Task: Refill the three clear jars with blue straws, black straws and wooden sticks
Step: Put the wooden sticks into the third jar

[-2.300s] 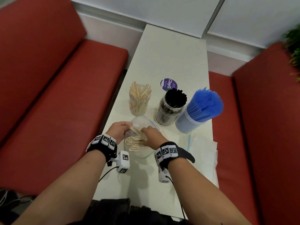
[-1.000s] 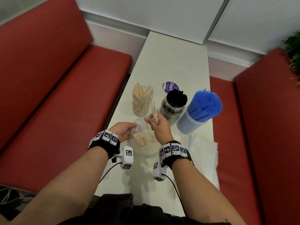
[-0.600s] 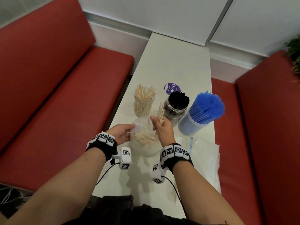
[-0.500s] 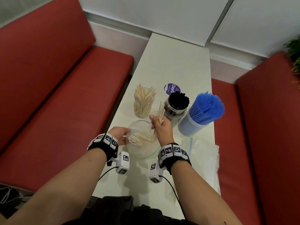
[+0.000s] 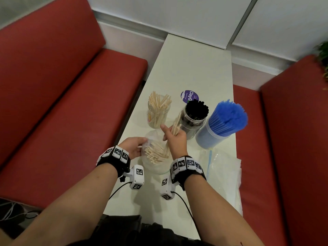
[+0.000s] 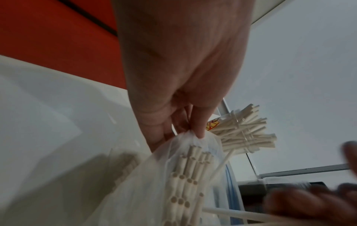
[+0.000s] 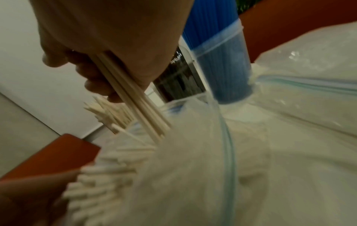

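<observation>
Above the counter, the left hand pinches the plastic bag open so the right hand can lift its gripped wooden sticks toward the stick jar.

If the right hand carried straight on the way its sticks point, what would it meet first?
Probably the jar of black straws: the bundle of wooden sticks in the right hand angles toward its near rim, though depth is unclear.

I sit at a narrow white table that runs away from me to a white panelled wall. Red padded benches flank it on both sides. A round purple sticker lies on the tabletop. Green plant leaves show at my far right. Loose cables lie on the floor at my lower left.
</observation>
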`<state>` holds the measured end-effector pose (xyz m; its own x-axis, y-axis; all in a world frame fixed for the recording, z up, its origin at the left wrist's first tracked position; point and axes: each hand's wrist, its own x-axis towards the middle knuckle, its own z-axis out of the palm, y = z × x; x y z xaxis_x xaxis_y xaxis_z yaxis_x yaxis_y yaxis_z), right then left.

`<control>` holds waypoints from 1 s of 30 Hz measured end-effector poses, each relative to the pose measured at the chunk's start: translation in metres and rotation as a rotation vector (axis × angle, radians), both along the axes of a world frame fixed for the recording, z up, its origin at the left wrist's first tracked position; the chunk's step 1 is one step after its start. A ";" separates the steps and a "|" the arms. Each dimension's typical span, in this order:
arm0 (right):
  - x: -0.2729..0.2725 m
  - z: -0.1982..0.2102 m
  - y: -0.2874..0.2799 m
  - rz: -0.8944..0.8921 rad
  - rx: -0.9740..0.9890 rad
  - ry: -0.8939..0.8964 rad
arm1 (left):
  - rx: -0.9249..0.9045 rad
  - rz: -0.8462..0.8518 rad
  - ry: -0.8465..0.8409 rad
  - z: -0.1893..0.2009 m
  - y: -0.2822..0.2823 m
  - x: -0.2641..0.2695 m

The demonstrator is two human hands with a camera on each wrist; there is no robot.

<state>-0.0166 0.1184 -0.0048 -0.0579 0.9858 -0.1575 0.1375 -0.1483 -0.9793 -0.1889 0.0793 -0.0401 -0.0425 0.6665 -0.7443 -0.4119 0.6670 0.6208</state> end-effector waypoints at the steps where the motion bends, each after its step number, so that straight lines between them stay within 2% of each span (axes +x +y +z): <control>1: 0.001 -0.006 -0.005 0.000 -0.037 -0.014 | 0.002 0.002 0.006 0.000 0.000 0.000; 4: 0.004 -0.013 -0.013 -0.009 -0.083 -0.045 | 0.025 -0.010 0.022 0.001 0.000 -0.003; 9: -0.001 0.006 0.000 -0.070 0.021 0.030 | 0.007 0.010 0.032 0.002 0.000 -0.005; 14: 0.001 0.009 0.006 -0.034 -0.025 0.032 | 0.004 -0.032 0.024 0.004 -0.001 -0.004; 18: -0.013 0.077 0.044 -0.018 0.185 0.089 | 0.002 -0.059 0.011 0.004 0.002 -0.005; 21: -0.028 0.137 0.081 -0.067 0.327 0.213 | -0.004 -0.050 0.019 0.004 0.005 -0.005; 24: -0.042 0.166 0.108 -0.115 0.390 0.323 | -0.023 -0.038 0.027 0.003 0.007 -0.006; 30: -0.062 0.144 0.130 -0.129 0.313 0.311 | -0.024 -0.062 0.002 0.001 0.011 -0.011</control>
